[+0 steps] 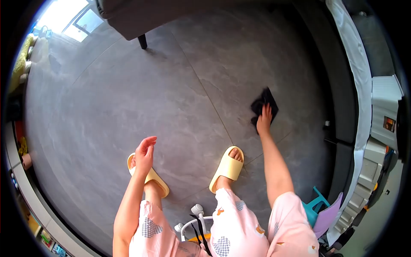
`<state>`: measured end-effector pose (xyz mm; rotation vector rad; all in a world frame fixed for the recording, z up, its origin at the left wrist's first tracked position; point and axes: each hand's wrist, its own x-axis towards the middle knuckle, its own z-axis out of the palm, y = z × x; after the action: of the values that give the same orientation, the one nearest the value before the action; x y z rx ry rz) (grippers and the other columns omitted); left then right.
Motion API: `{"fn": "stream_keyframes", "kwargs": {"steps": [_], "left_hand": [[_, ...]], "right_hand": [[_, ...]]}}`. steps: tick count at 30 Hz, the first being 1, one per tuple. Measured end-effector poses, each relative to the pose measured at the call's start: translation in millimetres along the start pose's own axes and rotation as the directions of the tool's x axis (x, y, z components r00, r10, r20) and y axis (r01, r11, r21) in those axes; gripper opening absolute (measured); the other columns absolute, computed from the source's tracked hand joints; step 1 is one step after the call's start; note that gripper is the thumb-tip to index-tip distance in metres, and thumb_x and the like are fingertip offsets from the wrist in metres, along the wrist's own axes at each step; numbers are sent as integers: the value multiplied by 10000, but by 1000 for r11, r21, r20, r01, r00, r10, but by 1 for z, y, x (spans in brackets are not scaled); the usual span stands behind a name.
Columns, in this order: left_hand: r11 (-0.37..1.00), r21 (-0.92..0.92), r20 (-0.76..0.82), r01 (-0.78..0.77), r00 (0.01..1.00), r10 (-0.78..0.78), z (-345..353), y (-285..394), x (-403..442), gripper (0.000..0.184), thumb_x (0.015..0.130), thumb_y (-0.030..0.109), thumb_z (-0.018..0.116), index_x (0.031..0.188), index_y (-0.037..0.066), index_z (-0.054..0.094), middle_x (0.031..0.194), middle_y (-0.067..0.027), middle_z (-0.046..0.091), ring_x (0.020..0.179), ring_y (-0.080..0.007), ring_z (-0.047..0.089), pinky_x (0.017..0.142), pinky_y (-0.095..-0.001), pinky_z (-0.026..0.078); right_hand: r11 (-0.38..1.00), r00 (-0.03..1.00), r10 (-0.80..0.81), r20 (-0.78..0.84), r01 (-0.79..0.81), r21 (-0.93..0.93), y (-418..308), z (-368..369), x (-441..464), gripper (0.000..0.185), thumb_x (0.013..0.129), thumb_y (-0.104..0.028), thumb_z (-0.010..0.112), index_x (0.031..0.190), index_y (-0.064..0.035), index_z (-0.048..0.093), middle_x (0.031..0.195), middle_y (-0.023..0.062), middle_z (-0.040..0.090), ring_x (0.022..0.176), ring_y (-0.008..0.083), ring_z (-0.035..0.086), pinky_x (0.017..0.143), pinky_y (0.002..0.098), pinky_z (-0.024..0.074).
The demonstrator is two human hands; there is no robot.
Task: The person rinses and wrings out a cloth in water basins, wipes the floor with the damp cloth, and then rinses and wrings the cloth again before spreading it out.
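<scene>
My right hand (265, 120) is stretched forward to the floor, its fingers over a crumpled black cloth (269, 96). The cloth bunches around my fingers, and part of it is hidden under the hand. My left hand (144, 153) hangs above the left yellow slipper (158, 183), holding nothing, its fingers loosely bent and apart from the thumb. The right yellow slipper (227, 169) is on the floor between my two arms.
Grey tiles (141, 94) cover the floor. A dark piece of furniture on a black leg (142, 41) stands ahead. Along the right runs a dark sofa (342, 98) with a pale cover. A teal stool (316, 205) is at lower right, white casters (197, 209) below me, shelving (30, 184) at left.
</scene>
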<state>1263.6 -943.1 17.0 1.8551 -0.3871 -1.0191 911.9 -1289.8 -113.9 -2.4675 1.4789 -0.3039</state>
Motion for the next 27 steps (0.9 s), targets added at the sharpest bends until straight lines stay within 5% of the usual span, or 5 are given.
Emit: {"fn": "stream_keyframes", "kwargs": {"steps": [8,11,15,20,27], "left_hand": [[998,-8,-48,-58,997,57,-2,-14,-12,282,852,-27,430,1094,12,571,1003,-56,617,954,-140,577,823,-234,434],[998,-6,-46,-65,997,64,-1,-17,-13,283,848,-28,431,1092,4,573,1003,-62,620,953,-142,574,837,-245,434],[996,52,-97,-71,992,76,6,-30,-1,283,823,-41,434,1057,-17,591,1023,-93,622,980,-161,569,862,-265,437],[689,688,-65,-226,927,369,70,-66,-5,659,783,258,602,1334,13,335,1391,-332,177,1272,-508,190,1052,-528,206],[390,830,218,-399,875,432,37,-69,35,620,824,412,542,1378,232,329,1464,-70,228,1338,-354,178,1057,-493,210]], "right_hand": [[996,990,55,133,-64,62,-212,49,-83,581,785,-108,471,1339,-17,318,1430,219,237,1300,419,234,1039,553,174],[843,775,-511,372,366,394,-285,69,-100,625,819,-219,491,1384,-56,278,1450,201,202,1349,351,173,1071,524,122],[418,786,-507,353,-134,898,-324,81,-96,569,757,-24,460,1322,-21,387,1435,178,261,1345,308,211,1092,374,184],[688,861,-330,387,-61,723,-260,23,-82,431,771,23,406,1189,-7,505,1251,174,479,1193,304,439,1010,362,341],[843,655,-535,534,370,390,-275,-6,-66,380,793,-53,491,1168,7,502,1257,176,458,1161,330,441,973,388,375]]}}
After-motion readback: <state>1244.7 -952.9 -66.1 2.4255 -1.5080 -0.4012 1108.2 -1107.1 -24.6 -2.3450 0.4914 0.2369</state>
